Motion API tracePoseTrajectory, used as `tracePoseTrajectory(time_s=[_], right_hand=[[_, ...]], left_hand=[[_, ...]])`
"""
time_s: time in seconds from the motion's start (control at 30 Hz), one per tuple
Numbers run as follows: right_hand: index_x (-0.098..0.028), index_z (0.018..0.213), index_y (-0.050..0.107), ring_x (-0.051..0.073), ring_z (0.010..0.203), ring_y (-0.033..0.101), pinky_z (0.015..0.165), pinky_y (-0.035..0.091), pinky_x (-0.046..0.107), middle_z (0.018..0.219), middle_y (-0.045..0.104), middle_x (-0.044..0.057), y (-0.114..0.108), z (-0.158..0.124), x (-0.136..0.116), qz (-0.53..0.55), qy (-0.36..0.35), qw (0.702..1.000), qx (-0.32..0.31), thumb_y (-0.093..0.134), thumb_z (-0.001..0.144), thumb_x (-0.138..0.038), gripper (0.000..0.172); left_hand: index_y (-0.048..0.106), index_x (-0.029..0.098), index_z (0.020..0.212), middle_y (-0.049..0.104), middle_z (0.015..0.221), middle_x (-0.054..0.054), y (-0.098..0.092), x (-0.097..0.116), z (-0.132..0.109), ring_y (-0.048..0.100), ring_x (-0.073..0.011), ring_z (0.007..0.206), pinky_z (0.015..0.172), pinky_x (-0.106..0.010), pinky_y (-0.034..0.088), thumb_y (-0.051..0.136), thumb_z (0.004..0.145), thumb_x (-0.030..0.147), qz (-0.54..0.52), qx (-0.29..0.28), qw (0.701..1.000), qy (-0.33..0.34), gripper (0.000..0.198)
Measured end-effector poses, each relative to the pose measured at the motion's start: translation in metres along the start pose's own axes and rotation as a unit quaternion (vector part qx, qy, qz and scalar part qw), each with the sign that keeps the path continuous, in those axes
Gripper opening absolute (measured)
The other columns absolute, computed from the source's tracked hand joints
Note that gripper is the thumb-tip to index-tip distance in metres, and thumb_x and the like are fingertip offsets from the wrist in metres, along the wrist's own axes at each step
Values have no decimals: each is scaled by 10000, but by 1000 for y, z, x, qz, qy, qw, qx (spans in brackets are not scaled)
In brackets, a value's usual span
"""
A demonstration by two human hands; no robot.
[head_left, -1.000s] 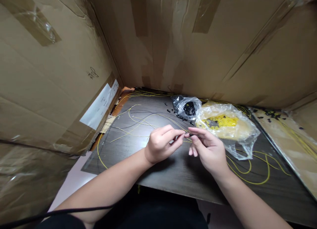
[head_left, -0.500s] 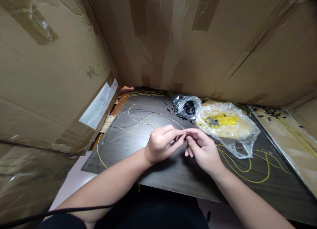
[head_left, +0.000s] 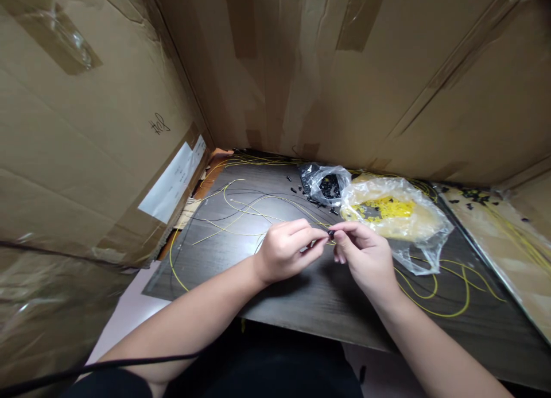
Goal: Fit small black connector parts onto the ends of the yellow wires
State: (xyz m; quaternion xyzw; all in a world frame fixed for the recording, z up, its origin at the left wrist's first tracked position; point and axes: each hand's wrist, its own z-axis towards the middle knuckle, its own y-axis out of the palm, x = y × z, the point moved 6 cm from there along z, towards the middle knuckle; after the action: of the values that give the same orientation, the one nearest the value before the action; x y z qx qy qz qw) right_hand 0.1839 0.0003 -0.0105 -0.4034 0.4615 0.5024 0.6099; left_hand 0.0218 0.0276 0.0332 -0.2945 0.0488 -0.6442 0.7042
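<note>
My left hand and my right hand meet fingertip to fingertip over a dark wooden table. The left hand pinches a thin yellow wire that trails off to the left across the table. Between thumb and forefinger, the right hand pinches a small black part right at the wire's end. Both hands have their fingers closed in a pinch.
A clear bag of black parts and a clear bag of yellow parts lie behind my hands. More yellow wires loop at the right. Cardboard walls enclose the table on the left, back and right.
My right hand's fingers have curled in and shifted a little; the black part now sits against the wire end held by my left hand. The left hand has barely moved.
</note>
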Motion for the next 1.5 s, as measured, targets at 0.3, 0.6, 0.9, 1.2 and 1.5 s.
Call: tracePoseTrajectory(time_s=[0.3,0.6,0.9,1.2,1.5], right_hand=[[-205,1047,722,91,471,539,482,499,246,609,571,-37,4,3,6,53,46,997,-41,699,915,-316,175],[-223,1066,744,60,504,557,514,553,233,841,668,10,8,4,4,95,46,993,-60,684,925,-292,167],[-195,998,701,48,452,542,473,521,192,763,689,-4,14,3,2,103,74,990,-65,704,912,-305,140],[-190,981,687,66,431,555,450,489,193,640,626,-41,12,2,4,91,80,990,-68,728,891,-311,157],[-191,985,683,70,429,555,460,489,204,625,621,-46,10,2,5,82,80,991,-63,733,887,-321,170]], left_hand=[[683,133,984,643,703,-5,-4,-2,-1,545,-80,578,565,-201,454,677,865,133,12,28,1000,0,119],[697,154,964,670,719,-8,-8,-4,1,557,-70,565,556,-193,452,651,901,173,58,41,997,-11,80],[703,154,996,697,740,-10,-8,-1,-1,566,-75,568,558,-206,452,703,866,161,78,42,996,14,129],[706,173,1005,691,722,-2,-5,0,-2,575,-85,574,558,-228,439,678,888,184,114,31,992,33,120],[697,164,1019,688,738,-6,-6,-1,-3,568,-82,580,561,-223,439,693,874,168,88,33,995,16,145]])
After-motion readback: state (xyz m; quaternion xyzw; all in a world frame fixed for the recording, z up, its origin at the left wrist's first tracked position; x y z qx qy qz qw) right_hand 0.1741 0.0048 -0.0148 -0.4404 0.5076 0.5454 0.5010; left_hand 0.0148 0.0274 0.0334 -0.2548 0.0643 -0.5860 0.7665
